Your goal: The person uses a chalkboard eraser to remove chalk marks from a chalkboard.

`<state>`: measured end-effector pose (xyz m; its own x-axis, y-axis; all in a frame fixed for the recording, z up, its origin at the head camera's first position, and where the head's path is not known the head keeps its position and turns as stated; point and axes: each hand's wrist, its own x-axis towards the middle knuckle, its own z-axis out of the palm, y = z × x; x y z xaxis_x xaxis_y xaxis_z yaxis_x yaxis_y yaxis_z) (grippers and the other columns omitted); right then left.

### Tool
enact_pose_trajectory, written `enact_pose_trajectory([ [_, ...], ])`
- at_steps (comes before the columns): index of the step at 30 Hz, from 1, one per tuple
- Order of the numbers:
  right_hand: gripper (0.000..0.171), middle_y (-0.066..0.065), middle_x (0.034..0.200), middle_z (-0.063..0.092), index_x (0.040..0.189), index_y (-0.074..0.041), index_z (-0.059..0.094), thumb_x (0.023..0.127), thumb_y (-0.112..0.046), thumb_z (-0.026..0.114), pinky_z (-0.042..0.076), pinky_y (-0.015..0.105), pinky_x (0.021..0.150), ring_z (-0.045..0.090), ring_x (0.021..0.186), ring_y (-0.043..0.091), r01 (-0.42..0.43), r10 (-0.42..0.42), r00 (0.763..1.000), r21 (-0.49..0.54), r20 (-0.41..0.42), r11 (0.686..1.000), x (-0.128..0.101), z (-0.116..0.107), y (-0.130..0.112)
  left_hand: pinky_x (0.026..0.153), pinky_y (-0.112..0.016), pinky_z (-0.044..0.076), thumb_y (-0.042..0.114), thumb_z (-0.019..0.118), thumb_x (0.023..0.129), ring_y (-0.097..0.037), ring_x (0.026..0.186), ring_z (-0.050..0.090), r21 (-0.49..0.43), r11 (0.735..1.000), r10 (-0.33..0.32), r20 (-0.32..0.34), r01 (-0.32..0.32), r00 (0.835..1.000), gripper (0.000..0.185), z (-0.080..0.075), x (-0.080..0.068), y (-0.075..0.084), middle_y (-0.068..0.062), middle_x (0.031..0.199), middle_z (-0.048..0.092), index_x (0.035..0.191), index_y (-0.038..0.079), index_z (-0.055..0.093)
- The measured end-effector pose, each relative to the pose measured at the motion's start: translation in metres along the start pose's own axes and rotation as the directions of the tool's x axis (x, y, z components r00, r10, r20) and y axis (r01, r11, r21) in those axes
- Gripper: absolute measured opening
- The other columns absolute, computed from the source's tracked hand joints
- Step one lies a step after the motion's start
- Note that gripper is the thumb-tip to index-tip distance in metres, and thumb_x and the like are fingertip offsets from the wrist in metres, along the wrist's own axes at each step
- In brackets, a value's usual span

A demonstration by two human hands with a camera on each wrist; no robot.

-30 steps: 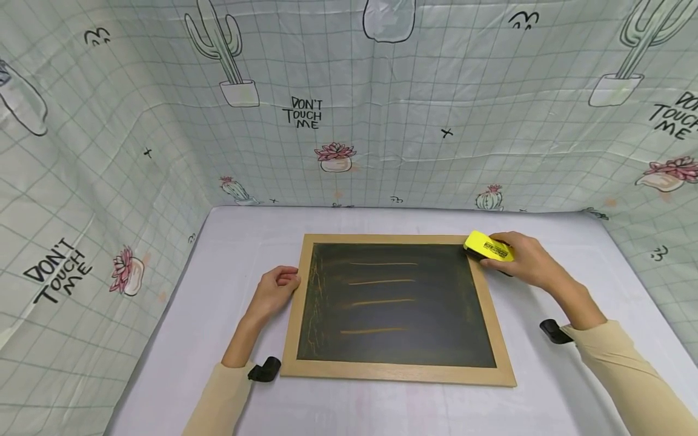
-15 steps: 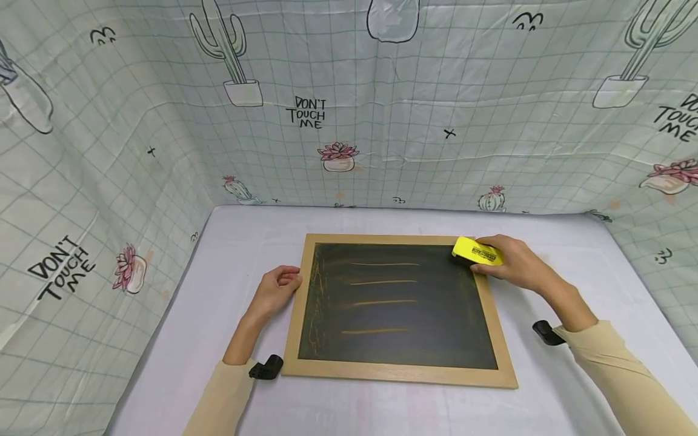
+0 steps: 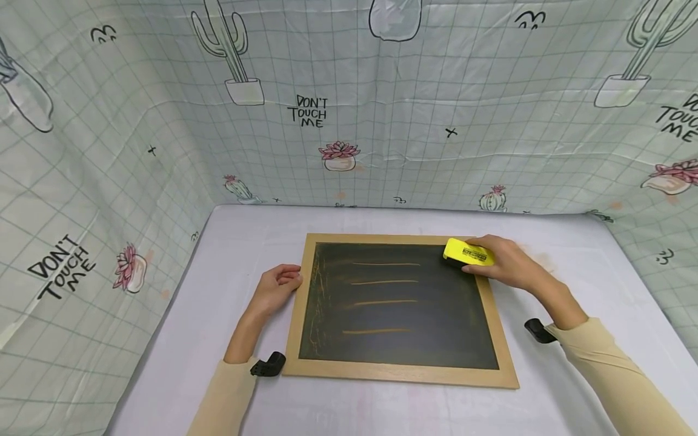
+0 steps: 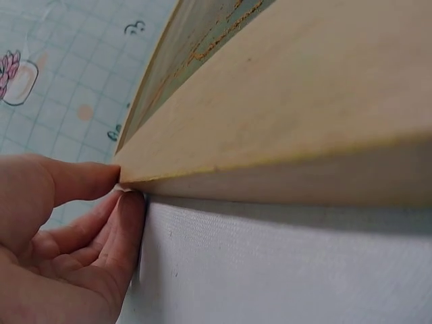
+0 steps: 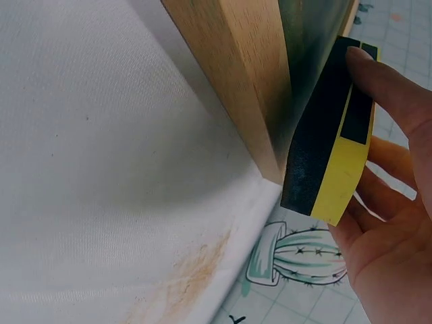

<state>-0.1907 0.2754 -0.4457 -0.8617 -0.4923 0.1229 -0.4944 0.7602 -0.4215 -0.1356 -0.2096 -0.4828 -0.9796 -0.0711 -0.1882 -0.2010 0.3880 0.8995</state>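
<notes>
A wood-framed chalkboard (image 3: 447, 330) lies on the white-covered table, with several short orange chalk lines across its middle and squiggly orange marks down its left side. My right hand (image 3: 509, 261) grips a yellow chalkboard eraser (image 3: 468, 253) with a black felt side, over the board's top right corner. In the right wrist view the thumb presses one long side of the eraser (image 5: 327, 138), fingers round the other. On the left, my left hand (image 3: 274, 292) pinches the frame's left edge; its thumb (image 4: 88, 181) is at the upper edge and curled fingers sit against the side.
Orange chalk dust (image 5: 196, 273) smears the white cloth (image 5: 88, 169) beyond the board's right side. A grid-patterned curtain (image 3: 392, 121) with cactus drawings rises behind and along both sides. Black wrist cameras (image 3: 269, 365) stick out at both sleeves.
My right hand has slid the eraser leftward from the frame's top right corner onto the dark surface. My left hand stays at the left edge, and the chalk lines look the same.
</notes>
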Motion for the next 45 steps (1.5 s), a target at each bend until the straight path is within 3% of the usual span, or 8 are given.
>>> enact_pose_trajectory([
  [7, 0.058, 0.025, 0.126, 0.066, 0.133, 0.005, 0.064, 0.089, -0.026, 0.083, 0.046, 0.06, 0.097, 0.06, 0.118, 0.045, 0.024, -0.025, 0.999, 0.015, 0.045, 1.0, 0.004, 0.004, -0.004, 0.076, -0.019, 0.047, 0.006, 0.064, 0.101, -0.031, 0.102, 0.063, -0.011, 1.0, 0.007, -0.007, -0.007, 1.0, 0.031, 0.001, -0.001, 0.0, -0.019, 0.111, 0.066, 0.129, -0.007, 0.063],
  [23, 0.06, 0.023, 0.131, 0.065, 0.137, 0.004, 0.062, 0.09, -0.026, 0.082, 0.045, 0.061, 0.1, 0.056, 0.125, 0.044, 0.072, -0.078, 0.995, 0.093, 0.069, 0.993, 0.014, 0.017, -0.012, 0.075, -0.018, 0.047, 0.005, 0.064, 0.101, -0.03, 0.102, 0.063, -0.028, 1.0, 0.009, -0.015, -0.009, 1.0, 0.03, 0.003, -0.003, 0.001, -0.021, 0.113, 0.065, 0.128, -0.007, 0.063],
  [32, 0.056, 0.025, 0.125, 0.067, 0.131, 0.008, 0.065, 0.087, -0.019, 0.085, 0.047, 0.06, 0.098, 0.06, 0.119, 0.045, 0.113, -0.116, 0.993, 0.077, 0.036, 0.991, 0.02, 0.024, -0.018, 0.079, -0.021, 0.048, 0.007, 0.063, 0.101, -0.03, 0.105, 0.062, -0.011, 1.0, -0.006, -0.007, 0.006, 1.0, 0.032, 0.002, -0.003, 0.002, -0.019, 0.116, 0.065, 0.131, -0.006, 0.062],
  [45, 0.058, 0.021, 0.12, 0.069, 0.132, 0.007, 0.066, 0.086, -0.021, 0.086, 0.051, 0.054, 0.09, 0.064, 0.109, 0.037, 0.095, -0.1, 0.994, 0.088, 0.051, 0.992, 0.025, 0.028, -0.018, 0.086, -0.028, 0.047, 0.009, 0.061, 0.103, -0.031, 0.111, 0.06, 0.021, 0.999, -0.029, 0.028, 0.028, 0.999, 0.036, 0.0, -0.003, 0.004, -0.02, 0.12, 0.062, 0.136, -0.005, 0.058],
])
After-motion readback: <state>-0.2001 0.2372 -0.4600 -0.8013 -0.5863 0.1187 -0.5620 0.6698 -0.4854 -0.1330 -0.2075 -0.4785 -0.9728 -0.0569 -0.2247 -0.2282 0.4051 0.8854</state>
